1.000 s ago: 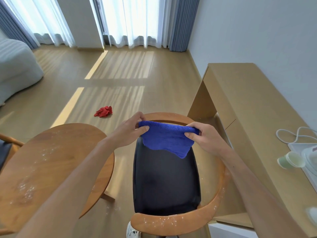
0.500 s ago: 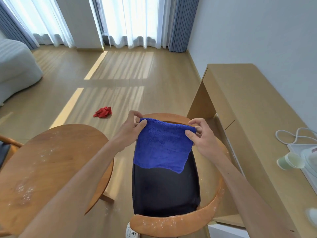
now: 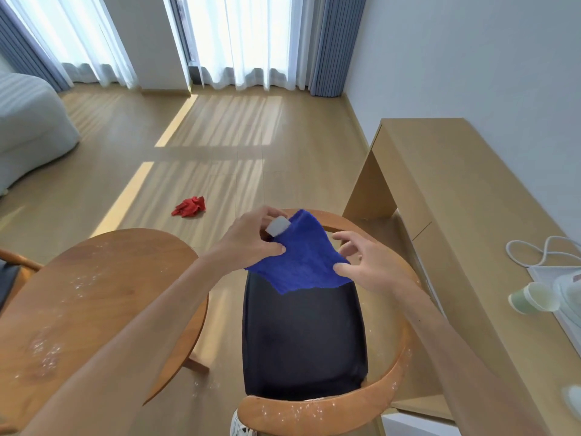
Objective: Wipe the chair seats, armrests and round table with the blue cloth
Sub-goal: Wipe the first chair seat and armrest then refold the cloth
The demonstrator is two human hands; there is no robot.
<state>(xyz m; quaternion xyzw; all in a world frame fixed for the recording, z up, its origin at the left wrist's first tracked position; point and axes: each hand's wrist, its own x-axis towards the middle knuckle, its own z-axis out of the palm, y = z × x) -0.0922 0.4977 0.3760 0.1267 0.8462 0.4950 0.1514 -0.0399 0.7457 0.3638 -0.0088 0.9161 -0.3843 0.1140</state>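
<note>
The blue cloth (image 3: 298, 256) hangs in the air over the far end of a chair's black seat (image 3: 303, 341). My left hand (image 3: 251, 239) pinches its left edge, with a small white tag showing at the fingertips. My right hand (image 3: 366, 267) touches the cloth's right corner with the thumb, its fingers spread apart. The chair's curved wooden armrest (image 3: 301, 412) wraps around the seat and carries white specks. To the left stands the round wooden table (image 3: 94, 297), also speckled with white crumbs.
A long wooden desk (image 3: 456, 215) runs along the right wall, bearing a green paper cup (image 3: 531, 302) and a white cable (image 3: 540, 251). A red rag (image 3: 189, 206) lies on the floor. Part of a second chair (image 3: 12, 265) shows at the left edge, a bed (image 3: 28, 127) beyond.
The cloth, held stretched flat between both hands, now droops from the left hand. My right hand has loosened its pinch and opened its fingers. The left hand turned, showing a white tag.
</note>
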